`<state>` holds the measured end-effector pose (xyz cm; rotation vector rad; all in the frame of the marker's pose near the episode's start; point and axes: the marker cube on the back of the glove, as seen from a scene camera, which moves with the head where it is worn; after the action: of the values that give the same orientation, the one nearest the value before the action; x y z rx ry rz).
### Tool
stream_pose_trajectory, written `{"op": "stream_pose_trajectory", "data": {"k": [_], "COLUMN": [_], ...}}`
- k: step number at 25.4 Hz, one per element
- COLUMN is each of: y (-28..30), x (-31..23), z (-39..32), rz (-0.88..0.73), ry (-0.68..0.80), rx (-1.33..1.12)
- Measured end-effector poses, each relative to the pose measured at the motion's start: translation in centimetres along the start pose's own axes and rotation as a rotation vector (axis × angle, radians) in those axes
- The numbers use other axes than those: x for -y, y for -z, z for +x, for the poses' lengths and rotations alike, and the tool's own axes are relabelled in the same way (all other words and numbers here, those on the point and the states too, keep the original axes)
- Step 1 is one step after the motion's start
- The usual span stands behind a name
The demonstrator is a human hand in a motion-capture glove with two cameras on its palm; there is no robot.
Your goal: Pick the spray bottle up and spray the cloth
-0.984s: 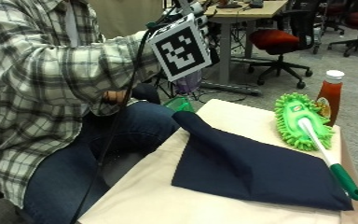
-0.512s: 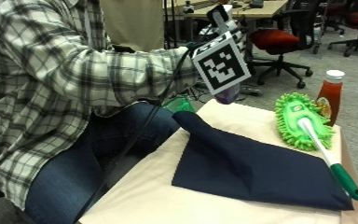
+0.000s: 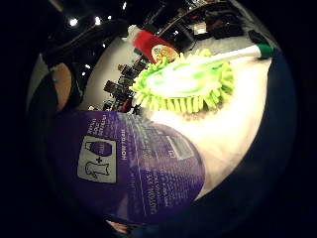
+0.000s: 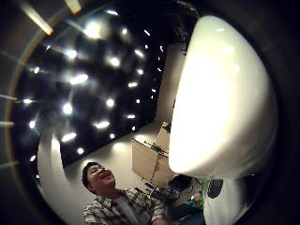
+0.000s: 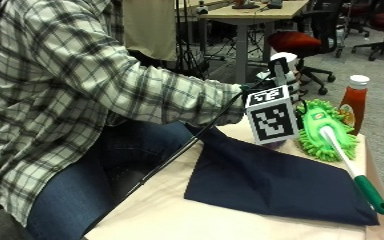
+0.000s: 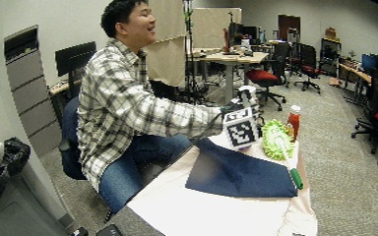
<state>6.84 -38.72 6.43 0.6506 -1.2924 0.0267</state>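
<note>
A purple spray bottle (image 3: pixel 129 168) with a white trigger head (image 5: pixel 284 60) is held upright in the gloved right hand (image 5: pixel 262 89) above the far end of the table (image 5: pixel 179 210), close to the dark blue cloth (image 5: pixel 272 182) that is spread flat on it. The fingers themselves are largely hidden behind the glove's rig in the outside view, so the grip can only be inferred: the purple label fills much of the little-finger palm view and the white head fills the thumb-side palm view, and the bottle's base is seen raised off the tabletop. How tightly the fingers are curled cannot be made out. A green microfibre duster (image 5: pixel 325 134) with a white and green handle is laid just beside the cloth, its handle crossing the cloth's edge. A red sauce bottle (image 5: pixel 354 102) is stood behind the duster. The bottle's lower body is mostly blocked from the outside cameras.
</note>
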Motion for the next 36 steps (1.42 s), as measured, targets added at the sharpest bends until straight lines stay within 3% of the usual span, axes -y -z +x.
{"op": "stream_pose_trajectory", "data": {"k": [17,27,36], "y": [0.0,3.5,11.5], "x": [-0.8,-2.3,-10.4], "z": [1.1,-1.9,-6.9], "rz": [-0.167,-0.146,-0.234], "ry": [-0.047,-0.042,0.016], "rx": [-0.022,-0.084,-0.408]}}
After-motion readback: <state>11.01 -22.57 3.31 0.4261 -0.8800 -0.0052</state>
